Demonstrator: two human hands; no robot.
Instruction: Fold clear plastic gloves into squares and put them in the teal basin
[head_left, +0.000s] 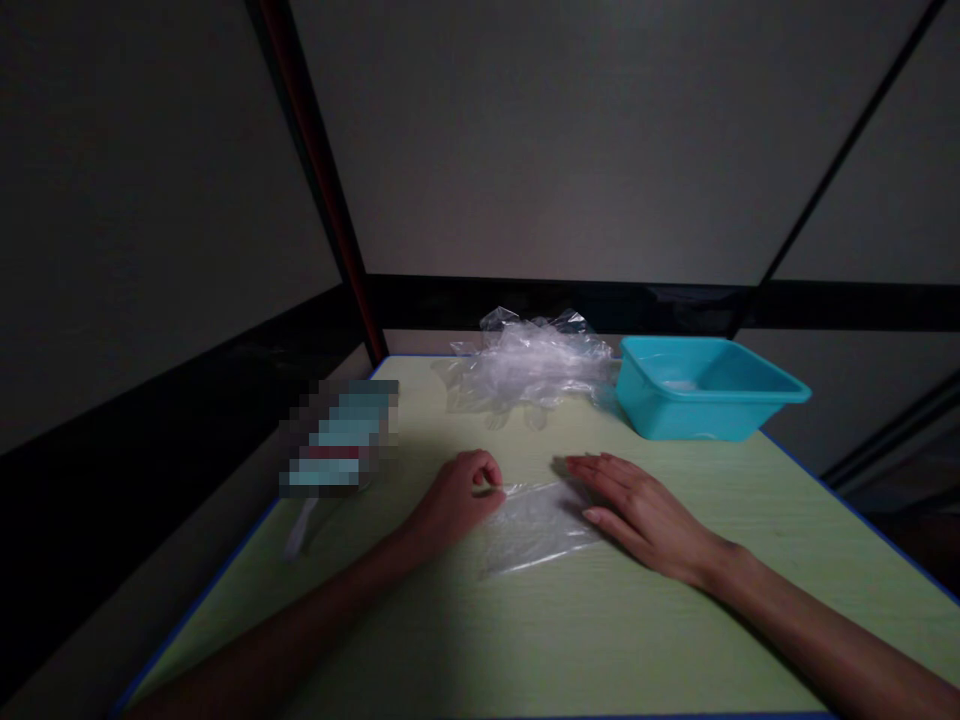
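Note:
A clear plastic bag (540,525) lies flat on the pale green table (600,640), between my two hands. My left hand (461,500) pinches the bag's upper left corner between thumb and fingertips. On the bag's right part rests my right hand (637,510), palm down, its fingers stretched out and the thumb slightly apart. Behind the hands, near the table's far edge, is a crumpled heap of clear plastic (532,360).
At the back right stands a turquoise plastic basin (705,415), close beside the plastic heap. A blurred-out flat object (345,435) lies at the left edge, with a pale strip (301,525) below it. Dark-banded wall panels rise behind the table.

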